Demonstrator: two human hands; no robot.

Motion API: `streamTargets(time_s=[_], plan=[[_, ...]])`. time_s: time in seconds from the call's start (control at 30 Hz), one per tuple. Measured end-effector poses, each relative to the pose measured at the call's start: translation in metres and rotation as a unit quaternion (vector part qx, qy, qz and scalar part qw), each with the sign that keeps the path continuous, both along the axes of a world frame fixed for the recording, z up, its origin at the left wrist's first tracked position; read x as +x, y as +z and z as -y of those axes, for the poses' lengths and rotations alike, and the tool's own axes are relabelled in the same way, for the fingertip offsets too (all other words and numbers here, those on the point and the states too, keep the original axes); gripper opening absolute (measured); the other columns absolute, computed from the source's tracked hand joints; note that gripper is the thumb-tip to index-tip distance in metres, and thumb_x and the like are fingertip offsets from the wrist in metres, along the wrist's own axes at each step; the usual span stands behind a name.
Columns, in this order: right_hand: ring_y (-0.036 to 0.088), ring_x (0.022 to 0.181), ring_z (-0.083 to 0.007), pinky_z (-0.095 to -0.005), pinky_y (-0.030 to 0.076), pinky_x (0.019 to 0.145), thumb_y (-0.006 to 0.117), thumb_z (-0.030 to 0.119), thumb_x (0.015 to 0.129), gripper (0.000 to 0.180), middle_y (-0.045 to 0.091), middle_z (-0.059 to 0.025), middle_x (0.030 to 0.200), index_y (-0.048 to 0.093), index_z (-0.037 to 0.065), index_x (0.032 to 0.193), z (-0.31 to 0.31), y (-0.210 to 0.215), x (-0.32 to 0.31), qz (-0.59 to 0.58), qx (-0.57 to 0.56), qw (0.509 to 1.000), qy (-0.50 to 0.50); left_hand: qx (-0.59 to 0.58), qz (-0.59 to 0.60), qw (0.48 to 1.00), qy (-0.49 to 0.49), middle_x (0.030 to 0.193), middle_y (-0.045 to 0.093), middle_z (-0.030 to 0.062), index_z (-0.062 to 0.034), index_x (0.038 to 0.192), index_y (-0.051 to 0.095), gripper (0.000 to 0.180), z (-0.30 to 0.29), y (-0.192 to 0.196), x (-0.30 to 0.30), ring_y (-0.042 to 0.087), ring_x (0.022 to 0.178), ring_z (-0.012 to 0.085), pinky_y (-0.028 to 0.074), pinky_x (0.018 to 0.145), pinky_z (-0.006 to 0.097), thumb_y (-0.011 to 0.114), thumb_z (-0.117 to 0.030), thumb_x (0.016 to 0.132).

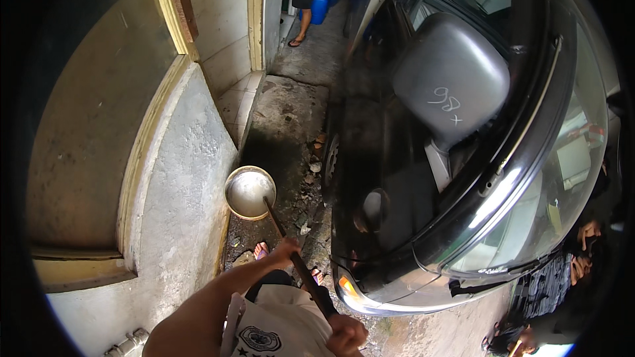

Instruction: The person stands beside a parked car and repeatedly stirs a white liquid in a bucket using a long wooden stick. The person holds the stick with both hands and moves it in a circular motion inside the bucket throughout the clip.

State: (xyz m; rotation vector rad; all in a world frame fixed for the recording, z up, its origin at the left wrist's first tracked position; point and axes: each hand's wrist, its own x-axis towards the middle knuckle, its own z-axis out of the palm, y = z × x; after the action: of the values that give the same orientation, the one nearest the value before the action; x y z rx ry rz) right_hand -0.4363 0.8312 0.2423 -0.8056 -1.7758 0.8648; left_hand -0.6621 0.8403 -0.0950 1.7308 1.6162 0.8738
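A long dark pole (311, 283) slants from my body down to a round bucket (228, 192) with a cream-coloured rim. My left hand (286, 253) is closed around the pole at its middle. Farther back, near my shirt, my right hand (347, 335) grips its upper part. The pole's far end meets the bucket at its right inner side. A whitish surface (249, 188) shows inside; whether it is liquid or the bucket's bottom I cannot tell. The bucket stands on wet, dark ground between a wall and a vehicle, just ahead of my sandalled feet.
A black vehicle (390, 225) with a large grey side mirror (453, 79) fills the right. A rough grey wall (182, 139) runs along the left. Rubble (309, 175) lies beside the wheel. Beyond, a person (305, 0) stands by a blue container (321, 6). Other people appear at lower right.
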Motion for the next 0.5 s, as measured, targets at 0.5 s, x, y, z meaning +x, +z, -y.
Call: streamTargets(time_s=[0.5], plan=[[0.058,0.049,-0.0205,-0.0320,0.047,0.045,0.051,0.004,0.092,0.016,0.058,-0.0117,0.062,0.054,0.000,0.076,-0.069,0.095,-0.030,-0.072,-0.022,0.992,0.106,-0.047,0.021,0.998,0.024,0.088,0.063,0.0161,-0.0064,0.082,0.065,0.019,-0.061,0.104,-0.025,0.061,0.094,0.0378,0.048,0.081,0.047,0.070,-0.007,0.064]])
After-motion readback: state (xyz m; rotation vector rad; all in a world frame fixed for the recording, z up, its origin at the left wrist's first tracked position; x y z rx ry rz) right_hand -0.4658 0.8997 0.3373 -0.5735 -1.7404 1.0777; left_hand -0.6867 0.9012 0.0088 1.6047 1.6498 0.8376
